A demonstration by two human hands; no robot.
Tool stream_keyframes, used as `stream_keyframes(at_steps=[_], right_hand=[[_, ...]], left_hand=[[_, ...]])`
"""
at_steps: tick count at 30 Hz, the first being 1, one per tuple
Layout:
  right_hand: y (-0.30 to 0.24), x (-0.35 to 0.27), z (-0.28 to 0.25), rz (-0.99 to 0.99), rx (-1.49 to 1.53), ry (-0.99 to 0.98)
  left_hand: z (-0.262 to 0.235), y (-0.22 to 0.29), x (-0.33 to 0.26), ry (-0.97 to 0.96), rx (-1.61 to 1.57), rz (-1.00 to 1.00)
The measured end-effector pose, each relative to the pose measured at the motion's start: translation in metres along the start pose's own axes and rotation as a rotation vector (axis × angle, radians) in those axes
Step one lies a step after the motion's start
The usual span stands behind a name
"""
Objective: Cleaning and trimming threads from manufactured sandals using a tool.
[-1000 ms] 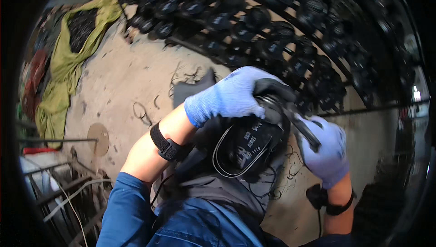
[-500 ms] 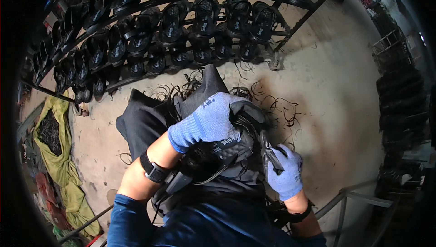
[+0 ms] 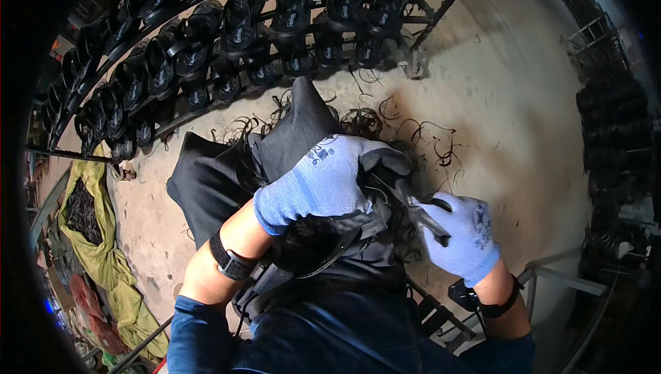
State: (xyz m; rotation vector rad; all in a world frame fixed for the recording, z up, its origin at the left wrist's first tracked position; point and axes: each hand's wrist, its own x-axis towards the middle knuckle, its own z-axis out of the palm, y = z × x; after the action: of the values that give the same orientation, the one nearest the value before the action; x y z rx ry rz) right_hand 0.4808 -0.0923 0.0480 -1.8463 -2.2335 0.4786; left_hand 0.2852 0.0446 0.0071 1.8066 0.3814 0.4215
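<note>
**Trimming a black sandal over the lap**

The left hand (image 3: 320, 181) clamps a black sandal (image 3: 323, 250) at centre frame, over the apron-covered lap. The right hand (image 3: 461, 236), lower right, closes its grip on a small cutting tool (image 3: 423, 216) set against the sandal's edge. Trimming seems underway; next likely calls for turning the sandal. Curled black offcuts (image 3: 427, 140) litter the floor; a rack of sandals (image 3: 227, 37) arcs along the top.

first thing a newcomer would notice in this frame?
Two hands in blue knit gloves at centre: the left hand presses down on a black sandal in the lap, and the right hand holds a small cutting tool to its edge. Behind them, a metal rack of black sandals arcs across the top, with curly black trimmings on the concrete floor.
</note>
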Motion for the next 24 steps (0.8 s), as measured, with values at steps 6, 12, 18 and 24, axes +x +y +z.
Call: stream_keyframes(at_steps=[6,12,18,24], right_hand=[[0.004,-0.010,-0.021,-0.046,-0.134,-0.180],[0.011,-0.030,0.012,-0.008,0.084,0.090],[-0.003,-0.047,0.014,0.036,-0.060,0.044],[0.002,-0.008,-0.020,-0.125,-0.259,-0.212]], left_hand=[[0.018,0.014,0.004,-0.051,0.140,-0.107],[0.023,0.002,0.002,-0.022,0.076,-0.052],[0.033,0.003,-0.002,-0.030,0.102,-0.111],[0.045,-0.002,0.000,-0.005,0.223,-0.121]])
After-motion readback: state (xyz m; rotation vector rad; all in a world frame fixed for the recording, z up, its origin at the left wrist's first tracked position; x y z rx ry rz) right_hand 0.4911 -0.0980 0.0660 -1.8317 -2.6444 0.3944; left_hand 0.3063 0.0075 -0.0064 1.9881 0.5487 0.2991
